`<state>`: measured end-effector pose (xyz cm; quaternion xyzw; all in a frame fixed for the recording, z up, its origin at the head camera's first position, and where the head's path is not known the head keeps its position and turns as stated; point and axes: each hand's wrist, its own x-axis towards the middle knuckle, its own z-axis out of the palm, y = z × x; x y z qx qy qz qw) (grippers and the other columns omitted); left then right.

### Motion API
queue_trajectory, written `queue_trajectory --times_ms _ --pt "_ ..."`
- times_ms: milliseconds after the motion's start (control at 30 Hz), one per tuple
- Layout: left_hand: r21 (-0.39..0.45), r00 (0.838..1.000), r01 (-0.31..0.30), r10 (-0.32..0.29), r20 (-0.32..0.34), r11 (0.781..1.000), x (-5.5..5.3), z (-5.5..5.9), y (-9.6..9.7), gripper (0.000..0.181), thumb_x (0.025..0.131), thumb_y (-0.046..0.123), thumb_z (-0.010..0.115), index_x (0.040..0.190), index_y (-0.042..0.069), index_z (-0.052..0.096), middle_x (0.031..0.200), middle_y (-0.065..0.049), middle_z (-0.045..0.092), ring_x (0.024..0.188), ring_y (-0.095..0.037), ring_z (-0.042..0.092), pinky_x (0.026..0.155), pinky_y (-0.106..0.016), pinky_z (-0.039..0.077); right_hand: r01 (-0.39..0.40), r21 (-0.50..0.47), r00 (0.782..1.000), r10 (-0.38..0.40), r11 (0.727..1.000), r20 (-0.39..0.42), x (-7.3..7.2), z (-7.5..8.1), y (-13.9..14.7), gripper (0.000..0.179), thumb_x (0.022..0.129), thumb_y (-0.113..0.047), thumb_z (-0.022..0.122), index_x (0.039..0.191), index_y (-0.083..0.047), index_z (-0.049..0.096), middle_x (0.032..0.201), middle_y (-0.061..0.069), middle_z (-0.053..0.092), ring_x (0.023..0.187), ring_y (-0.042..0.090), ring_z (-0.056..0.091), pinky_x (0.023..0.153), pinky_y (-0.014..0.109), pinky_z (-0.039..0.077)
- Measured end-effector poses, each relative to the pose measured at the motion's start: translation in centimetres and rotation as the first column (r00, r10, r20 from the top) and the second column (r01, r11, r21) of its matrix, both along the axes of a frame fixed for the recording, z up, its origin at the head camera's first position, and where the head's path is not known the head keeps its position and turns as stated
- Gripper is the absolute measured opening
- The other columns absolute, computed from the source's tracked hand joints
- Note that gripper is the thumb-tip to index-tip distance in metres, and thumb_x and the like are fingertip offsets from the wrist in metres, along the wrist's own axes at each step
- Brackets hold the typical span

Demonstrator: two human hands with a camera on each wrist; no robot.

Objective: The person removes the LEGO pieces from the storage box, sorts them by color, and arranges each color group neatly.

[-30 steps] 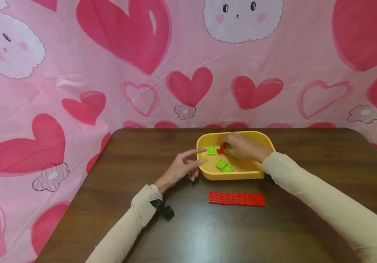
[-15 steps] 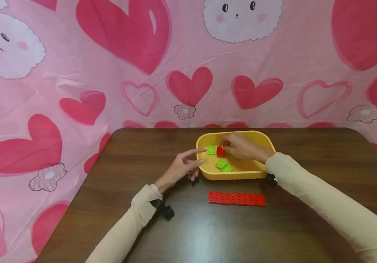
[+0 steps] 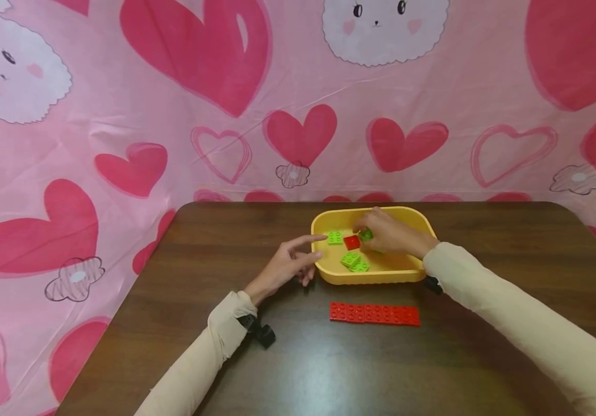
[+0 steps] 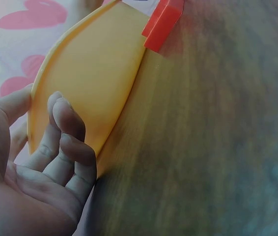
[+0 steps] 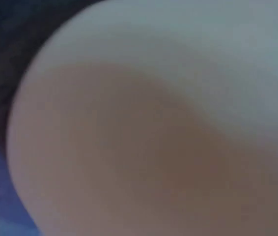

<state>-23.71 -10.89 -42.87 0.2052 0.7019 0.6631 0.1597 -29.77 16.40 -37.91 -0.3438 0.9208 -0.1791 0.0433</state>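
Observation:
Several green bricks and one red brick (image 3: 351, 242) lie in a yellow tray (image 3: 370, 278). My right hand (image 3: 388, 233) reaches into it, its fingers bent around a green brick (image 3: 365, 234); whether they grip it is hidden. The red brick sits just left of those fingers. Another green brick (image 3: 334, 238) lies near the tray's left wall, and two more green bricks (image 3: 351, 259) overlap at the front. At the left rim, my left hand (image 3: 288, 266) touches the tray with thumb and index finger extended, the other fingers loosely bent. The right wrist view is a blur of skin and sleeve.
A straight row of red bricks (image 3: 374, 314) lies on the brown wooden table (image 3: 298, 370) in front of the tray; one end of the row (image 4: 164, 24) shows in the left wrist view. A pink cloth with hearts (image 3: 298, 86) hangs behind the table.
The red brick, earlier pinched and turned by my right hand, now lies released on the tray floor. My right hand has shifted slightly right to a green brick. My left hand has stayed put.

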Motion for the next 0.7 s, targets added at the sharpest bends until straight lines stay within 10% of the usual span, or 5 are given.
queue_trajectory --times_ms 700 --pt "0.009 1.000 0.009 -0.009 -0.026 1.000 0.1 -0.2 0.0 0.047 0.100 0.020 0.063 0.144 0.011 0.052 0.065 -0.015 0.059 0.049 -0.020 0.053 0.047 -0.030 0.050 0.065 -0.143 0.996 -0.055 0.988 0.068 1.4 0.8 1.2 0.031 0.082 -0.009 0.081 0.108 0.002 0.069 0.099 0.010 0.070 0.090 0.023 0.064 0.084 0.043 0.056"
